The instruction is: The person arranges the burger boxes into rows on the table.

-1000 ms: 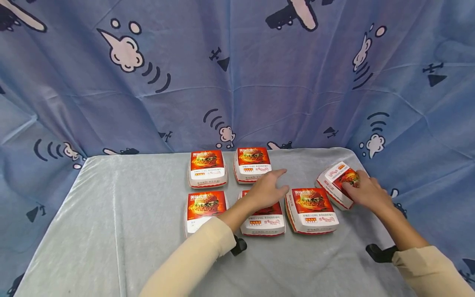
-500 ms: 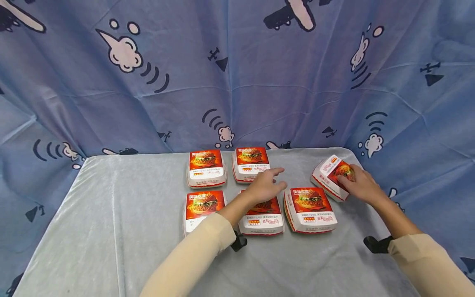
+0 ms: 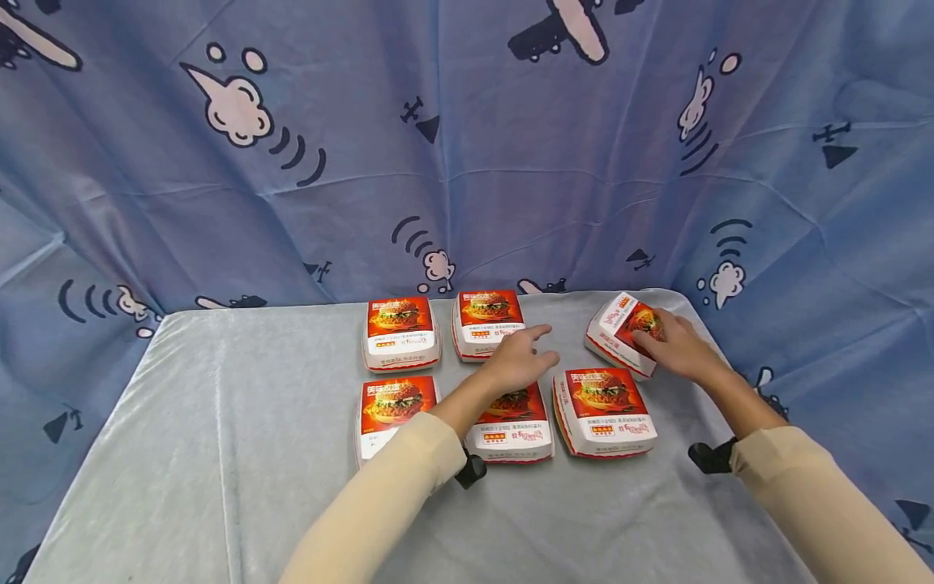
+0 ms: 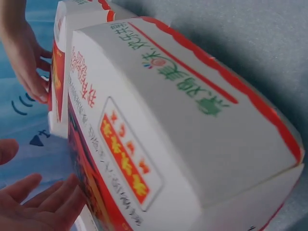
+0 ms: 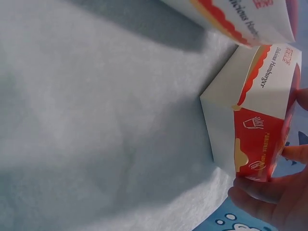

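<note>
At the back right, my right hand (image 3: 679, 345) holds a red and white hamburger box (image 3: 616, 326), which sits turned at an angle. Its thumb lies over the printed lid and its fingers (image 5: 257, 190) are at the red side of the box in the right wrist view. My left hand (image 3: 516, 358) is held over the middle column, fingers spread and loosely extended, holding nothing. It partly covers the back middle box (image 3: 485, 312) and the front middle box (image 3: 514, 438). Directly in front of the held box stands the front right box (image 3: 606, 412).
Two more hamburger boxes stand in the left column, one at the back (image 3: 401, 332) and one in front (image 3: 394, 405), partly behind my left sleeve (image 3: 394, 487). Grey cloth covers the table (image 3: 160, 454). A blue patterned curtain (image 3: 350, 146) hangs behind.
My right hand has moved the turned hamburger box left and back, toward the back middle box. My left hand has stayed nearly in place.
</note>
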